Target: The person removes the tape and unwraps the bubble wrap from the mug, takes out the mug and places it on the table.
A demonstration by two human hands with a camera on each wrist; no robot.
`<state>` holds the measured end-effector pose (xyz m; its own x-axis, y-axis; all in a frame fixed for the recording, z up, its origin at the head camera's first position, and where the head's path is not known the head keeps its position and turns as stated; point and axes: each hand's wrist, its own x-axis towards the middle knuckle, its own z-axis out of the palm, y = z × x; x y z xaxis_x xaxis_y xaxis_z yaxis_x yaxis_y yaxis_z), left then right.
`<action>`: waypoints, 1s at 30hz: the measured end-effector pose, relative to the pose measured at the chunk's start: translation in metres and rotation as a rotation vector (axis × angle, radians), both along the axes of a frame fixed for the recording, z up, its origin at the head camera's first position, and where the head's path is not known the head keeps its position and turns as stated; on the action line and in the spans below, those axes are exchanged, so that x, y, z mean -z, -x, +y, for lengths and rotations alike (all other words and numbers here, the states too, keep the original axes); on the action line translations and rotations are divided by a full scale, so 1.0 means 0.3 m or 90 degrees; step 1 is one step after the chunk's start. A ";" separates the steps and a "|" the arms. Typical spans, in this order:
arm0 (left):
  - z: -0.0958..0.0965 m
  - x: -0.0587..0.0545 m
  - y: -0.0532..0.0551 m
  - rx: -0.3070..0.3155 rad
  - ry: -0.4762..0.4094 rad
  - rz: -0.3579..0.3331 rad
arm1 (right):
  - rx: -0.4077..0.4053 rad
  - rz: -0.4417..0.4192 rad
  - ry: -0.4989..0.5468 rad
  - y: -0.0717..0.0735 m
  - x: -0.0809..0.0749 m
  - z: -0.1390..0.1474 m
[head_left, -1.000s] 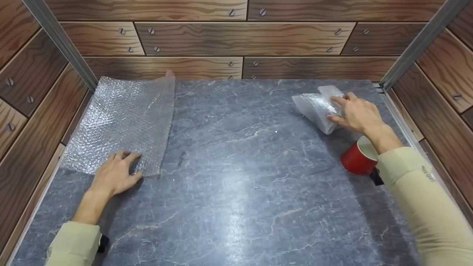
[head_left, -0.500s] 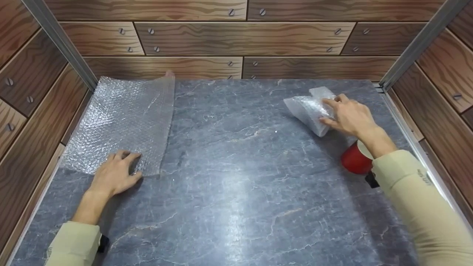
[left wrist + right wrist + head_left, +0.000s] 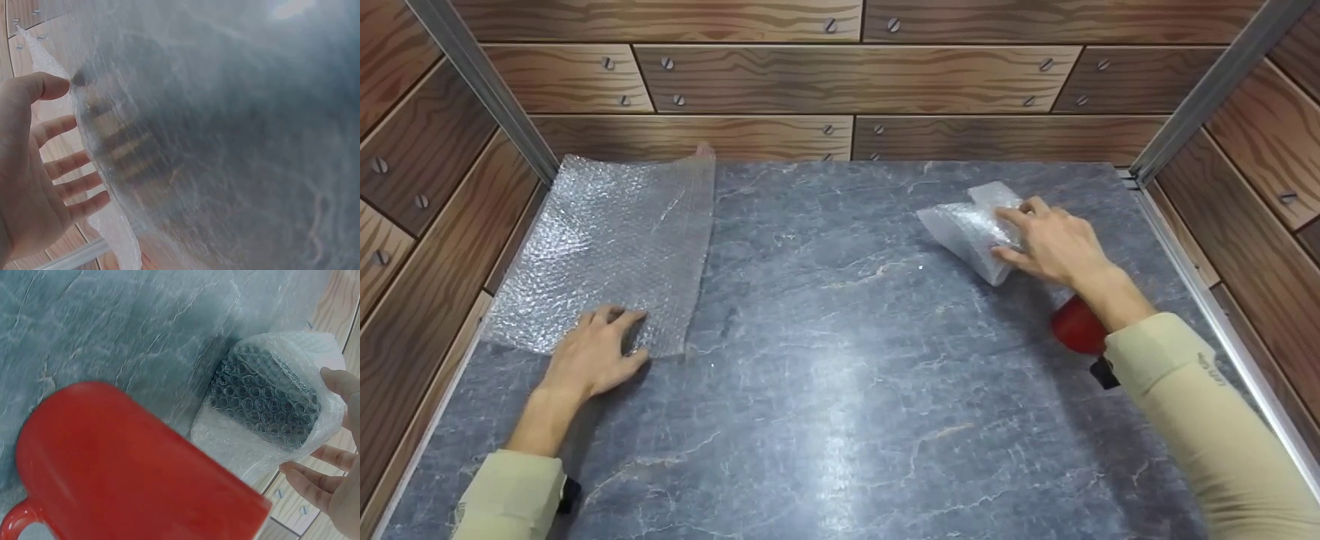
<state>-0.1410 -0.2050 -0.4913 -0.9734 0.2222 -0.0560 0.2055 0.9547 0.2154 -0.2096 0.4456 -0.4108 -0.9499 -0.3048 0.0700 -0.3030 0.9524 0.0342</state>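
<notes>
My left hand (image 3: 594,351) rests with spread, relaxed fingers on the near edge of a flat bubble wrap sheet (image 3: 615,232) at the left; in the left wrist view its fingertips (image 3: 90,205) touch the sheet's edge. My right hand (image 3: 1057,244) holds a bubble-wrapped bundle (image 3: 971,229) between thumb and fingers at the back right. In the right wrist view the bundle (image 3: 264,399) looks dark in its middle through the bubbles; what is inside cannot be made out. A red mug (image 3: 1078,326) is below the right wrist, partly hidden by the forearm; its handle shows in the right wrist view.
A grey marbled tabletop (image 3: 810,337) lies under everything. Wood-patterned panels (image 3: 855,79) close off the back and both sides. Metal frame posts (image 3: 1215,94) rise at the back corners, and a metal rail (image 3: 1215,315) runs along the table's right edge.
The right hand has moved left and slightly nearer with the bubble-wrapped bundle, and its forearm now covers more of the red mug. My left hand and the sheet have stayed put.
</notes>
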 end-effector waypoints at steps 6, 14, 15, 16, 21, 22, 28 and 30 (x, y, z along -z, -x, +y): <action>0.001 0.001 0.003 0.002 -0.001 -0.001 | -0.020 0.027 0.001 -0.016 0.013 -0.030; -0.008 0.011 0.011 0.002 0.006 0.000 | -0.046 0.046 0.007 -0.033 0.026 -0.070; -0.010 0.012 0.012 0.002 0.008 0.001 | -0.048 0.048 0.007 -0.035 0.027 -0.075; -0.010 0.012 0.012 0.002 0.010 0.000 | -0.050 0.050 0.009 -0.036 0.027 -0.078; -0.007 0.008 0.013 0.000 0.015 -0.007 | -0.071 0.062 0.011 -0.042 0.034 -0.090; -0.006 0.007 0.013 0.000 0.017 -0.008 | -0.074 0.064 0.010 -0.044 0.035 -0.094; 0.000 0.005 0.016 -0.004 0.016 -0.011 | -0.092 0.081 0.009 -0.053 0.043 -0.110; 0.001 0.005 0.016 -0.005 0.013 -0.014 | -0.097 0.083 0.010 -0.057 0.046 -0.115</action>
